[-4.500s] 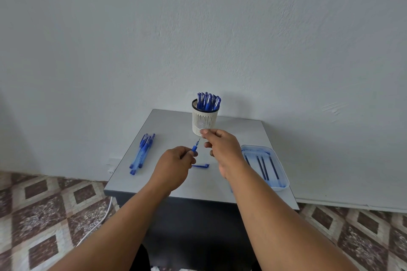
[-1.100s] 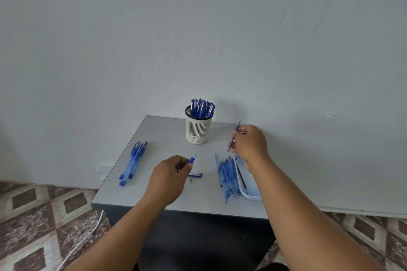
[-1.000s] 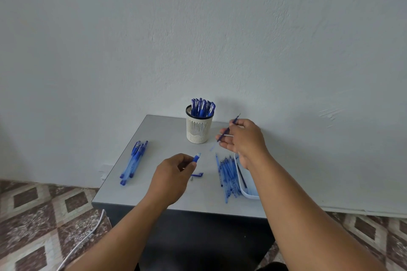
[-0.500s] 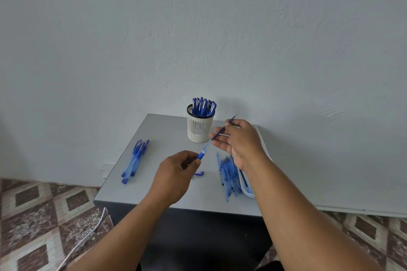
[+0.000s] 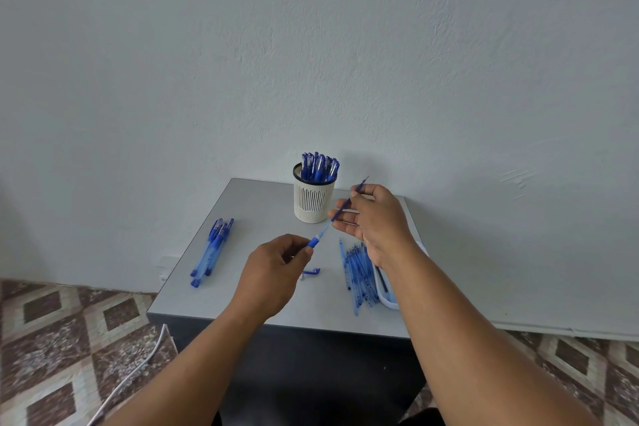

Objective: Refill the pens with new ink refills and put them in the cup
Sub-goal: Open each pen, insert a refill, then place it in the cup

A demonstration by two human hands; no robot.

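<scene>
Two hands over a small grey table [image 5: 262,204]. Left hand [image 5: 273,273]: fingers curled, thumb and forefinger pinching a blue pen barrel [image 5: 313,241] near its grip, open end angled up and right. Right hand [image 5: 375,218]: thumb and forefinger pinching a thin dark refill [image 5: 352,197], remaining fingers spread loosely below; lower end of refill meeting the barrel's mouth, upper tip pointing toward the wall [image 5: 311,45]. Whether the refill has entered the barrel: cannot tell. White slotted cup [image 5: 313,199] at the back of the table, just left of the right hand, holding a bunch of blue capped pens [image 5: 318,166]. Loose group of pens [image 5: 211,251] on the left side, apparently awaiting refill. Row of thin blue tubes [image 5: 358,273] near the right edge, beside a pale tray [image 5: 387,297] partly hidden by the right forearm. Small blue part [image 5: 311,271], likely a cap or tip piece, lying between the hands. White cable [image 5: 131,367] on the tiled floor [image 5: 52,339]. Risks, as judgement: thin refill bending or catching on the barrel rim if pushed off-axis; slipping from so light a pinch; right forearm nudging tray or tubes off the near edge; small blue part being knocked away and lost before reassembly.
</scene>
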